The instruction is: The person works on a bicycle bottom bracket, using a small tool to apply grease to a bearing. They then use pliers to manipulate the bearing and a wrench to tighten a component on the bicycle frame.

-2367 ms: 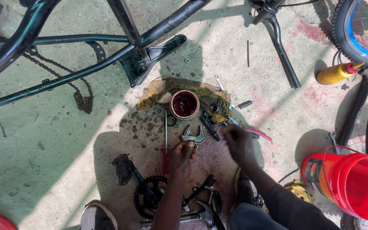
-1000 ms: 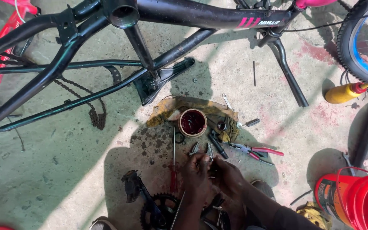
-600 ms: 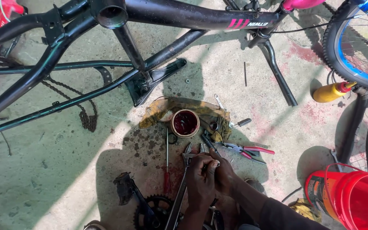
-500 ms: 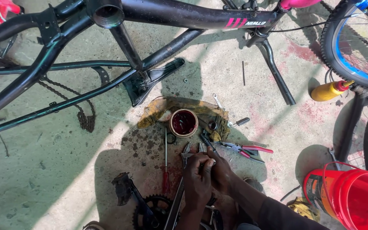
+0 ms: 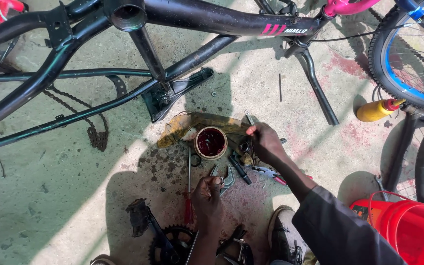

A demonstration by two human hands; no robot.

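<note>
My left hand (image 5: 207, 198) is closed around a thin metal rod (image 5: 191, 244) that runs back under my forearm, its small ringed end (image 5: 218, 181) showing at my fingertips. Just beyond it a grey wrench (image 5: 228, 177) lies on the oily concrete. My right hand (image 5: 267, 143) reaches forward, fingers curled down onto a pile of small dark metal parts (image 5: 245, 146). The pile lies beside a round tub of red grease (image 5: 210, 143). Whether those fingers grip a part is hidden.
A black bicycle frame (image 5: 197, 19) lies across the top, with a loose chain (image 5: 96, 137) at left. A red-handled screwdriver (image 5: 188, 196), pink-handled pliers (image 5: 277, 175), a yellow rag (image 5: 180, 128) and a crankset (image 5: 165, 245) surround my hands. On the right are a yellow oil bottle (image 5: 376, 110), a red bucket (image 5: 413, 235) and wheels (image 5: 403, 64).
My hands were together on the rod near the wrench. Now my right hand has let go and reached forward to the small parts beside the grease tub; my left stays put.
</note>
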